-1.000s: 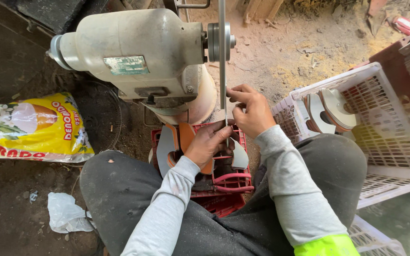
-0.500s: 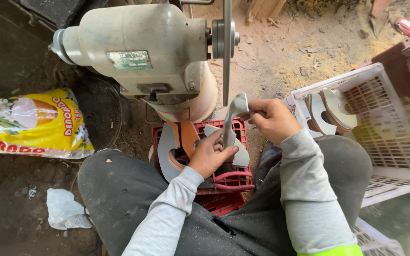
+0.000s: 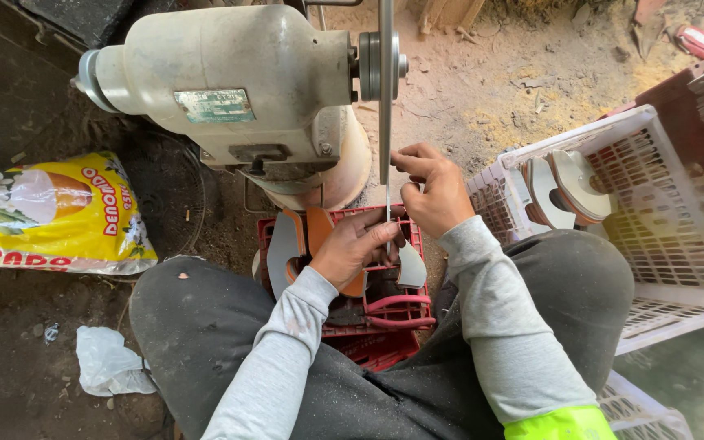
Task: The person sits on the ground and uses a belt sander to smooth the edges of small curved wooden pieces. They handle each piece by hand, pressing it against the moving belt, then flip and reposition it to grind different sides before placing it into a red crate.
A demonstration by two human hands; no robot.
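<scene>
Metal blade piece [image 3: 407,265] is back at the grinder's thin wheel [image 3: 385,106], pinched in my right hand [image 3: 433,191] and steadied by my closed left hand [image 3: 356,248], so grinding resumes.

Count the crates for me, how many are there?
3. A red crate sits between the knees under both hands, a white crate stands at the right, another white crate shows bottom right. More may be hidden.
</scene>
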